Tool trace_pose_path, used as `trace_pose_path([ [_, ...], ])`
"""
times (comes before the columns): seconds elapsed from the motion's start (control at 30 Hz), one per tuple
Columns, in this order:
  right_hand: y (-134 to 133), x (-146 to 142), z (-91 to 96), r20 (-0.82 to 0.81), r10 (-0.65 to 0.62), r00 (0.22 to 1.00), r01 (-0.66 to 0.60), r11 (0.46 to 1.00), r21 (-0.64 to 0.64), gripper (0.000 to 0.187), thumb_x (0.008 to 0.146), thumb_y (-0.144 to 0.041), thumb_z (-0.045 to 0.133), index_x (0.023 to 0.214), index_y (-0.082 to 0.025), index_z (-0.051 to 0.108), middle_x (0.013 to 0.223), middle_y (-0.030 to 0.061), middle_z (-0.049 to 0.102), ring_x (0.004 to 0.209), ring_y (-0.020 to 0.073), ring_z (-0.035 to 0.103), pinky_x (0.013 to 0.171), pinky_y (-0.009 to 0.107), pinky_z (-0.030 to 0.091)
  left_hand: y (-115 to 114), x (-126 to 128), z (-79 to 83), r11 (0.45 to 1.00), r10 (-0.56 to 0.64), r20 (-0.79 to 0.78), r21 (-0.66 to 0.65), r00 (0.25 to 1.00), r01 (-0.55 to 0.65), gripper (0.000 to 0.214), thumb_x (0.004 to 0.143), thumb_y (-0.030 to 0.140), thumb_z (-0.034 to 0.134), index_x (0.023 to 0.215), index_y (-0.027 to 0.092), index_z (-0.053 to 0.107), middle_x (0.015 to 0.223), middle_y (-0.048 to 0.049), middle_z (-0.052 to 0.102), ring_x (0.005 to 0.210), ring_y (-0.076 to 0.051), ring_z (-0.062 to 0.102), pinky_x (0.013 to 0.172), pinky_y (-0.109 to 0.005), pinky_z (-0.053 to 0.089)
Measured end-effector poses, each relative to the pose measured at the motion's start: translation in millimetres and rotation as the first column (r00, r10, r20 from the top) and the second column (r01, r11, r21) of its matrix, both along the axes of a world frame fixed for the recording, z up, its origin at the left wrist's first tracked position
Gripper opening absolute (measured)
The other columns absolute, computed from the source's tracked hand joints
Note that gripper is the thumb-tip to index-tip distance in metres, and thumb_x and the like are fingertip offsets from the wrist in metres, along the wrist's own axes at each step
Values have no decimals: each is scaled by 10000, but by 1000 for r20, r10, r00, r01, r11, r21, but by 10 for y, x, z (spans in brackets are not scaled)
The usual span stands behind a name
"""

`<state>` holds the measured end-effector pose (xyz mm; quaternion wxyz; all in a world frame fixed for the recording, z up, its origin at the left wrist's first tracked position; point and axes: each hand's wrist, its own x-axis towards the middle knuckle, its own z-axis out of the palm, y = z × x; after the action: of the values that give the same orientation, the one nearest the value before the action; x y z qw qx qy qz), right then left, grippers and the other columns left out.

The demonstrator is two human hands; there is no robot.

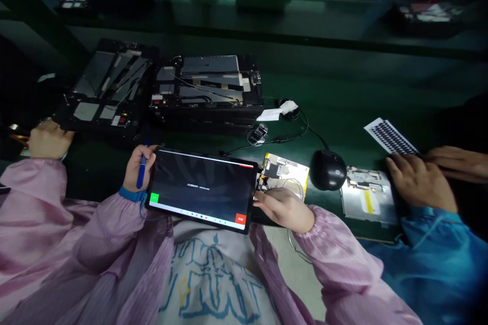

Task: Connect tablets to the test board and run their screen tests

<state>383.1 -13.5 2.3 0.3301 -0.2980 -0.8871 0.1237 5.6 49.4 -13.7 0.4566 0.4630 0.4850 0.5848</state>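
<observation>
I hold a dark tablet (202, 188) tilted up at the bench's near edge, above my lap. Its screen shows a line of small text, a green button at the lower left and a red one at the lower right. My left hand (138, 163) is closed on the tablet's left edge, and a blue pen (142, 166) is pinched in the same fingers. My right hand (284, 207) grips the right edge. Just behind that hand lies a yellow-edged board (290, 168).
Two opened tablet chassis (206, 86) (107, 89) lie at the back. A black rounded device (328, 168) with a cable sits to the right. A co-worker's hands (419, 180) in blue sleeves rest on a metal plate (366, 198) beside a sticker sheet (391, 136). Another pink-sleeved person's hand (48, 139) is at the left.
</observation>
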Motion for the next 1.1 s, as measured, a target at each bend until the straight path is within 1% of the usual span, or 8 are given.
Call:
trace_pose_path([
  [0.1,2,10,1,3,2,1000,-2,1000,15,260,935,-260,548,1195,-271,541,520,-7,563,440,121,517,409,282,400,12,5,0,1000,-4,8,9,1000,4,385,685,328,822,708,178,468,902,-29,661,680,-96,567,600,-216,417],
  [0.23,-7,11,-4,24,0,1000,0,1000,19,178,961,-260,501,1120,-220,571,536,4,568,459,117,531,446,279,403,30,16,1,1000,-12,22,13,1000,12,396,672,323,833,700,178,466,853,-14,655,684,-97,581,606,-208,427],
  [0.43,-9,6,-35,56,-49,997,48,999,20,229,1005,-292,399,1019,-145,575,556,-6,564,482,127,536,487,263,408,51,54,29,998,-16,36,54,999,14,382,669,303,836,700,179,476,841,-9,656,676,-94,577,588,-206,426],
  [0.6,-10,-4,4,205,-125,971,126,992,10,238,994,-300,419,963,-153,604,644,32,604,574,153,549,548,285,424,63,73,49,998,11,-7,64,1000,-10,396,659,329,838,700,182,473,822,-5,649,686,-107,571,617,-226,436],
  [0.7,-30,-31,13,223,-153,963,148,988,40,191,975,-248,449,975,-138,605,755,79,644,686,188,580,645,322,474,69,59,33,998,31,-71,60,997,-26,407,669,363,829,708,186,465,812,-3,646,691,-116,567,636,-238,436],
  [0.8,-51,-43,-22,185,-140,973,139,990,20,202,983,-227,412,999,-131,589,797,94,639,719,192,590,652,319,486,79,41,9,999,33,-117,42,993,-28,415,671,396,820,712,189,463,823,-3,645,703,-124,565,655,-251,440],
  [0.93,-26,-23,-72,140,-65,988,69,997,-20,251,999,-211,339,983,-141,579,693,46,584,572,146,524,523,270,406,90,52,16,999,46,-127,29,991,-43,429,654,380,827,705,184,449,800,-7,615,708,-120,551,669,-257,435],
  [1.1,67,29,-82,64,11,998,-8,998,-57,293,1009,-253,338,922,-148,597,627,26,568,544,128,516,528,254,389,98,84,76,999,34,-189,27,981,-30,399,676,374,800,716,214,436,821,-11,605,739,-149,552,637,-282,428],
])
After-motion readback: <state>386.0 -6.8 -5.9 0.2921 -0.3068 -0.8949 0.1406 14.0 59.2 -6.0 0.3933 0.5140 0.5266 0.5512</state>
